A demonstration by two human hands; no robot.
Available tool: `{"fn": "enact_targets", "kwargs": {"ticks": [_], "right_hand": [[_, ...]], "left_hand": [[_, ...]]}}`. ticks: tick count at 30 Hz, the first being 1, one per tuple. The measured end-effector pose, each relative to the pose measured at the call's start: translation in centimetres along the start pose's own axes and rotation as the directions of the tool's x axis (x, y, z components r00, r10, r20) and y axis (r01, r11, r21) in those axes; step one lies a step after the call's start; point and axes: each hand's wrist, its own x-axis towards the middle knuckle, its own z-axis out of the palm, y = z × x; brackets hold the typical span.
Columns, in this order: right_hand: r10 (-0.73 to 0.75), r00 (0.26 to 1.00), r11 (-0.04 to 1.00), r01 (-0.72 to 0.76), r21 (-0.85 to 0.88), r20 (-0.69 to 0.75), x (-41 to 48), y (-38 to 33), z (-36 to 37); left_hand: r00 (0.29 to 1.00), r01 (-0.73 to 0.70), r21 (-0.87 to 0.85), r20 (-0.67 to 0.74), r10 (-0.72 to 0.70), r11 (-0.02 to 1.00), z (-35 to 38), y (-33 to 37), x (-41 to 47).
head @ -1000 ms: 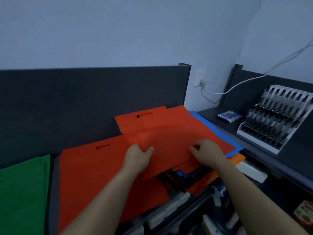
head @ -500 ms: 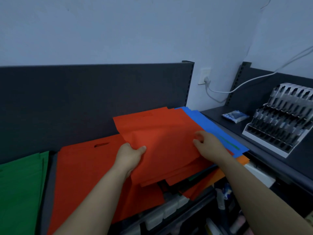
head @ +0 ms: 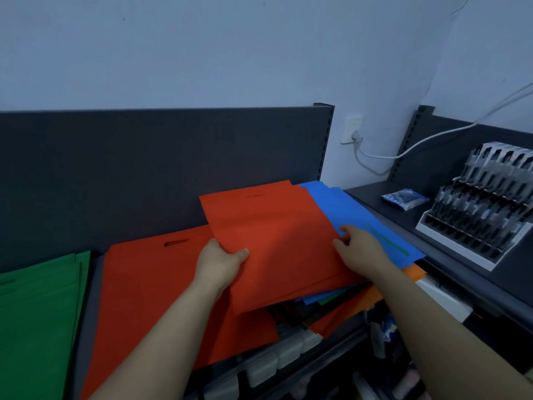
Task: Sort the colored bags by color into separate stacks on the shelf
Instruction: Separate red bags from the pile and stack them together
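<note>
Red bag [head: 277, 249], edges gripped by left hand [head: 219, 262] and right hand [head: 362, 249]; blue bags [head: 346, 209] beneath

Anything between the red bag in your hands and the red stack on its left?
Nothing visible does. The left hand and right hand hold the red bag by its side edges. Its lower left corner overlaps the red stack, whose exposed top shows only red.

The top bag [head: 277, 249] lies across the middle stack [head: 150, 298] and right pile [head: 360, 215]
</note>
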Motion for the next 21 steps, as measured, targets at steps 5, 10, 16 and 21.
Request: {"fn": "enact_targets", "kwargs": {"ticks": [5, 10, 16, 21], "right_hand": [[-0.044, 0.999, 0.99, 0.044, 0.133, -0.001, -0.4, -0.8, -0.4], [-0.022, 1.0, 0.993, 0.023, 0.114, -0.006, -0.9, -1.3, -0.1], [-0.228, 0.963, 0.963, 0.246, 0.115, -0.146, -2.0, -5.6, 1.1], [-0.306, 0.938, 0.931, 0.331, 0.155, -0.16, -3.8, -10.0, 3.8]], "left_hand": [[1.0, 0.006, 0.025, -0.027, -0.005, 1.0, -0.4, -0.2, -0.4], [0.996, -0.009, 0.034, -0.092, 0.012, 0.999, -1.6, -0.1, -1.1], [0.983, -0.082, -0.059, -0.17, 0.07, 0.995, -5.4, 0.8, -2.3], [0.966, -0.08, -0.033, -0.248, 0.07, 0.996, -11.3, -0.5, -3.2]]}}
